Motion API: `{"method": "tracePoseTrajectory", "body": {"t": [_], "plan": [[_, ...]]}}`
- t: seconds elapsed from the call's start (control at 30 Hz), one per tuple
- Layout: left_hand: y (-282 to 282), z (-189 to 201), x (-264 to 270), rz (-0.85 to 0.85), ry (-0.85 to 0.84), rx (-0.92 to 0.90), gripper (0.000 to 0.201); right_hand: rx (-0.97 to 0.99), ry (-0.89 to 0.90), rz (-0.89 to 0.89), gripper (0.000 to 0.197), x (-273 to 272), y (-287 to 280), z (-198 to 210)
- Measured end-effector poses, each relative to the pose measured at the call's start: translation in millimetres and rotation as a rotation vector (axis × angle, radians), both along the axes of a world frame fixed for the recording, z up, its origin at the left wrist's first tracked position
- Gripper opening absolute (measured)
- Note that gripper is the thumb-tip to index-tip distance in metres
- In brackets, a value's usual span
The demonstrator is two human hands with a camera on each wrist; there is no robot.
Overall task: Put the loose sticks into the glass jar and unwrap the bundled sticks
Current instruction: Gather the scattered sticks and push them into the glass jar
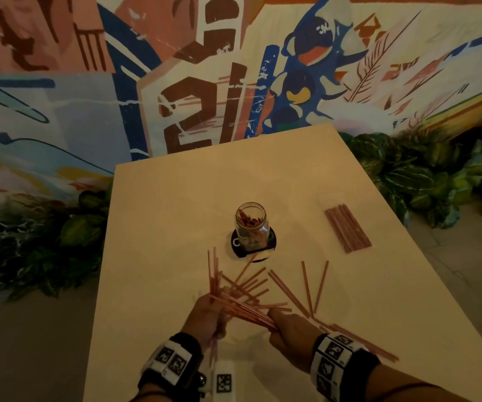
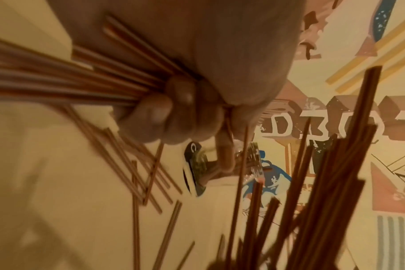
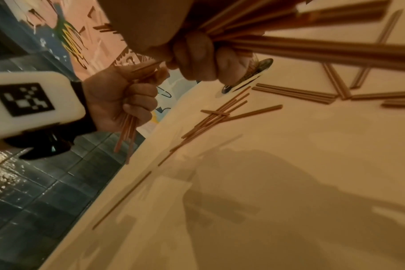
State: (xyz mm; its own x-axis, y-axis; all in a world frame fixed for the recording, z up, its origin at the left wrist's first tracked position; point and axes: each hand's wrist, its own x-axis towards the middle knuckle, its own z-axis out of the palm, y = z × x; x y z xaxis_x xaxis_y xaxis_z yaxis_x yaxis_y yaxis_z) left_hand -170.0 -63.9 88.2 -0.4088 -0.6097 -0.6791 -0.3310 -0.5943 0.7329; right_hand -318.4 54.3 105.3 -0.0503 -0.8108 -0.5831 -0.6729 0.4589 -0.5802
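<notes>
Two fists, left hand [image 1: 208,316] and right hand [image 1: 290,333], each grip tight round sticks [image 1: 245,310], near table [image 1: 158,329] front edge.

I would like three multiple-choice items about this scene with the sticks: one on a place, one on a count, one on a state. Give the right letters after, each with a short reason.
1. Where does the glass jar stand?
A. on a dark round coaster
B. on the floor
C. on the wrapped bundle

2. How many hands grip sticks?
A. none
B. one
C. two

3. What is the state of the bundled sticks?
A. inside the jar
B. lying wrapped on the table
C. held in a hand

Answers:
1 A: the dark coaster shows under the jar.
2 C: left hand and right hand each hold loose sticks.
3 B: it lies apart, right of the jar, on the table.
</notes>
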Motion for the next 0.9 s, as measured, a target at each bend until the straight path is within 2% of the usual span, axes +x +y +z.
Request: {"method": "tracePoseTrajectory", "body": {"t": [0.07, 0.13, 0.23, 0.3, 0.4, 0.47, 0.6, 0.7, 0.83, 0.9], "plan": [[8.5, 6.1, -8.7, 0.088, 0.072, 0.081, 0.037, -0.021, -0.037, -0.011, 0.019, 0.1, 0.5, 0.3], [9.6, 10.7, -15.0, 0.188, 0.164, 0.168, 0.035, -0.054, -0.090, -0.024, 0.003, 0.2, 0.3, 3.6], [4.8, 12.7, -15.4, 0.260, 0.342, 0.258, 0.016, -0.174, -0.154, -0.079, 0.030, -0.5, -3.1, 10.7], [1.3, 12.3, -13.2, 0.258, 0.346, 0.260, 0.009, -0.205, -0.176, -0.094, 0.036, -0.5, -4.7, 16.5], [-2.0, 6.6, -11.2, 0.283, 0.293, 0.277, 0.029, -0.233, -0.210, -0.095, 0.037, 0.4, -6.3, 20.3], [-1.8, 7.9, -12.6, 0.266, 0.261, 0.279, 0.034, -0.247, -0.244, -0.109, 0.037, 2.5, -8.2, 23.7], [4.7, 15.4, -17.8, 0.228, 0.269, 0.266, 0.007, -0.214, -0.410, -0.168, 0.030, 10.9, -13.0, 33.6], [7.4, 17.5, -18.1, 0.174, 0.289, 0.284, 0.024, -0.137, -0.565, -0.251, 0.028, 16.9, -14.0, 35.0], [7.5, 21.8, -18.6, 0.010, 0.320, 0.282, 0.011, 0.003, -0.762, -0.353, 0.027, 14.9, -15.6, 38.3], [6.5, 21.6, -17.9, -0.056, 0.330, 0.251, 0.020, 0.027, -0.810, -0.366, 0.025, 13.7, -16.4, 40.8]]}}
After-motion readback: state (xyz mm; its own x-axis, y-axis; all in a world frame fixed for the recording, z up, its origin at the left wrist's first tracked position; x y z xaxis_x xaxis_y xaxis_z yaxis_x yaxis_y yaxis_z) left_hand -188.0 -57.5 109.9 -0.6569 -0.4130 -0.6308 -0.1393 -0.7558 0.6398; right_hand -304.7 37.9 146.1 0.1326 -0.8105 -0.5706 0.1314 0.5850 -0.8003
